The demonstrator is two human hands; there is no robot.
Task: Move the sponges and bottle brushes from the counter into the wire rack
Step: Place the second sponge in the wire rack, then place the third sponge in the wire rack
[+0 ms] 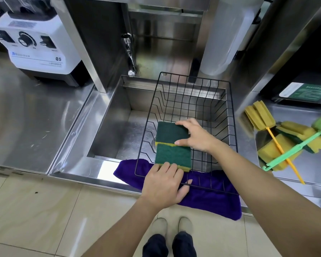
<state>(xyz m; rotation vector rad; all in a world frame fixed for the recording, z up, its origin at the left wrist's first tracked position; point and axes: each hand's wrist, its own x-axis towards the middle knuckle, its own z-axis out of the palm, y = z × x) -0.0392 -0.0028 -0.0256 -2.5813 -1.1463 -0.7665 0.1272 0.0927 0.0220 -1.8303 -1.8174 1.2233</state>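
Observation:
A black wire rack (232, 115) sits over the right part of the steel sink. Two green-topped yellow sponges lie side by side in its near left corner. My right hand (196, 135) grips the farther sponge (170, 133) by its right edge. My left hand (164, 184) rests on the rack's front rim, its fingers on the near edge of the closer sponge (171, 154). On the counter to the right lie more yellow-and-green sponges (273, 151), a yellow bottle brush (260, 115) with an orange handle, and a green bottle brush (295, 147).
A purple cloth (211, 199) hangs over the sink's front edge under the rack. A faucet (130, 54) stands behind the sink (107, 127). A white blender base (37, 45) sits on the left counter. A dark machine (304, 89) stands at the back right.

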